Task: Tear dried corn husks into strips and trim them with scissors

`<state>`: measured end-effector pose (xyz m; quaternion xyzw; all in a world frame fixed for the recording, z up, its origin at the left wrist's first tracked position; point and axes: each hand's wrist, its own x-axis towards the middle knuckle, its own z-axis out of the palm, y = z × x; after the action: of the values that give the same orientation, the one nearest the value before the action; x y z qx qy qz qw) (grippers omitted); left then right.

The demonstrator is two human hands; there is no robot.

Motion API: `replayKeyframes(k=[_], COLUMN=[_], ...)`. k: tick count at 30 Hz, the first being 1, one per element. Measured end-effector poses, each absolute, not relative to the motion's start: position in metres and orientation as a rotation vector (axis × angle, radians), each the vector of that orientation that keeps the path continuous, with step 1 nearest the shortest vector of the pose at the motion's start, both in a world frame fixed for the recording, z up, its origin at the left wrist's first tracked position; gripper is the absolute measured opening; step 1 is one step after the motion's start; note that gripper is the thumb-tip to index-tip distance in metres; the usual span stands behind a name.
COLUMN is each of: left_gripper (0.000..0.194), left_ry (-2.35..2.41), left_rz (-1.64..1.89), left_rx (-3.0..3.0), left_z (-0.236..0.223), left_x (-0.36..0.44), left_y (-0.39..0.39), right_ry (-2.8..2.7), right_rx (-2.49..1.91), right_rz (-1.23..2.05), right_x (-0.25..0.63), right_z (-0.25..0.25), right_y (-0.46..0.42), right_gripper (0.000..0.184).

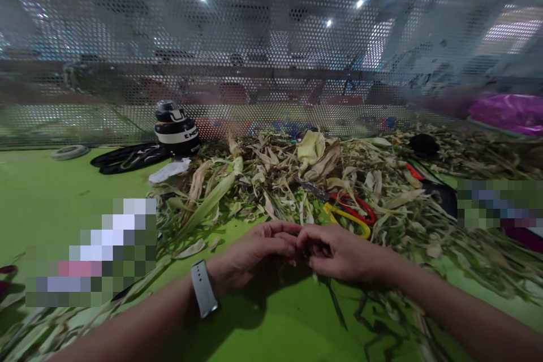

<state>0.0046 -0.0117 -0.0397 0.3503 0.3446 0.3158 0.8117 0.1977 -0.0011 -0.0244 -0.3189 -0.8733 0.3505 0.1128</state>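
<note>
My left hand (258, 249), with a light watch strap (204, 288) at its wrist, has its fingers bent and pressed together. Its fingertips meet those of my right hand (339, 251), which is curled closed. Whatever the two hands pinch is small and hidden by the fingers. A thin dark green strip (338, 306) shows below the right hand; I cannot tell whether it is held. Just beyond the right hand lie scissors (352, 215) with one red and one yellow handle, their blades toward the dried corn husks (271, 167).
A perforated screen (263, 56) stands at the back. Before it are a black and white bottle (177, 133), a black strap-like item (129, 156), a tape roll (70, 151) and white tissue (169, 171). A purple plastic bag (509, 113) is at right. Husks litter the green table (38, 198).
</note>
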Motion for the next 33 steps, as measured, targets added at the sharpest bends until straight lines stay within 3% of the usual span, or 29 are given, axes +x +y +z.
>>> replayKeyframes(k=[22,29,33], left_gripper=[0.031,0.036,0.034], left_ry=[0.802,0.861,0.874], left_rz=[0.706,0.708,0.706], left_rx=[0.944,1.021,1.043], left_z=[-0.043,-0.042,-0.044], left_x=[0.006,0.005,0.005], left_y=[-0.015,-0.017,-0.016], right_ry=[-2.402,-2.379,-2.393], right_rx=[-1.028,-1.125,-1.122], right_rz=[1.284,1.304,1.270], right_x=[0.200,0.206,0.207], right_z=[-0.024,-0.010,-0.012], right_y=[0.001,0.003,0.006], right_gripper=[0.037,0.017,0.014])
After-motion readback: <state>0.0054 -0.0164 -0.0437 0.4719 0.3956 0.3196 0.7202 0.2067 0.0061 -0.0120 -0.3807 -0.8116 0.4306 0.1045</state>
